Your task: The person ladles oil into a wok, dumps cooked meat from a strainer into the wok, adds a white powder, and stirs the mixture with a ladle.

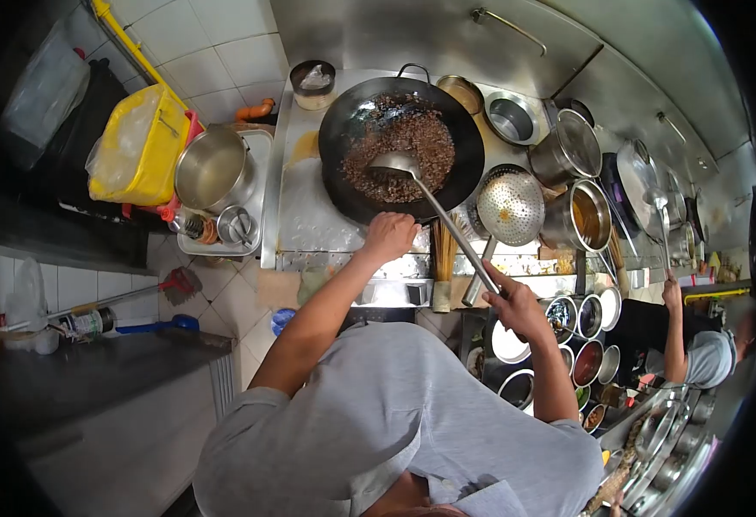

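A large black wok [337, 177] sits on the steel stove, with browned, crumbly minced food [425, 142] spread over its bottom. My left hand [389, 235] is closed at the near edge of the wok; the exact part it grips is hidden under the fingers. My right hand [517, 303] is wrapped round the long handle of a metal ladle [398, 162], whose bowl rests tilted in the minced food. Right of the wok lies a perforated skimmer [509, 205]. A bamboo brush [443, 263] stands between my hands, below the wok.
Metal pots [576, 215] and a steel bowl [512, 117] stand to the right. A tray at left carries a large pot [214, 169] beside a yellow bin [137, 142]. Several seasoning containers [588, 362] flank my right arm. Another person [707, 358] works at far right.
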Tool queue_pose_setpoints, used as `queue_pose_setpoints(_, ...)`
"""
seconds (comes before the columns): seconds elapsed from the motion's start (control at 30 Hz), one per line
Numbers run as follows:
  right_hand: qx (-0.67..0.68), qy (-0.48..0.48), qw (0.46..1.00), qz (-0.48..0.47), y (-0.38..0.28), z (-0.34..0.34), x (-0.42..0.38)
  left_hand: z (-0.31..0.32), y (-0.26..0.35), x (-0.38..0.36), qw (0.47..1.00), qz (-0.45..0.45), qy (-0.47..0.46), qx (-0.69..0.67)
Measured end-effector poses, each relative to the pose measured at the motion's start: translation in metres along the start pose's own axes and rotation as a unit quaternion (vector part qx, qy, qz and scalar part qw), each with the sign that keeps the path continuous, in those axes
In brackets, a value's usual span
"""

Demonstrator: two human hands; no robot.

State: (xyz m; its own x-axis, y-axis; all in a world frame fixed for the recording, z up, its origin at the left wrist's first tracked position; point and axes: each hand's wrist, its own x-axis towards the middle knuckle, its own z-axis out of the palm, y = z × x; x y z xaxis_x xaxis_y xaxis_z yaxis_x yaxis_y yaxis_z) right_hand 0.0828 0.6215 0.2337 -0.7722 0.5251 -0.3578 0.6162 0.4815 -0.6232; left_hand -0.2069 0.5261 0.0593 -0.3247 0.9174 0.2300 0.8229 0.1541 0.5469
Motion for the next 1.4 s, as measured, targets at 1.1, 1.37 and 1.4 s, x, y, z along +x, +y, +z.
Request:
queue_pose_setpoints(1.1, 0.191, 0.063, 0.978, 0.045, 0.017, 0.080, 0.065, 0.002, -0.003, 0.000, 0.999, 0.028, 0.030, 0.004)
queue_pose_setpoints(1.37, 0.418, -0.059, 0.893, 0.158, 0.009, 0.056, 0.066, -0.006, 0.002, 0.000, 0.999, 0.024, 0.031, -0.007)
queue_pose_setpoints(1.4, 0.489, -0.076, 0.851, 0.175, 0.028, 0.059, 0.082, -0.004, 0.002, 0.000, 0.999, 0.029, 0.036, -0.009)
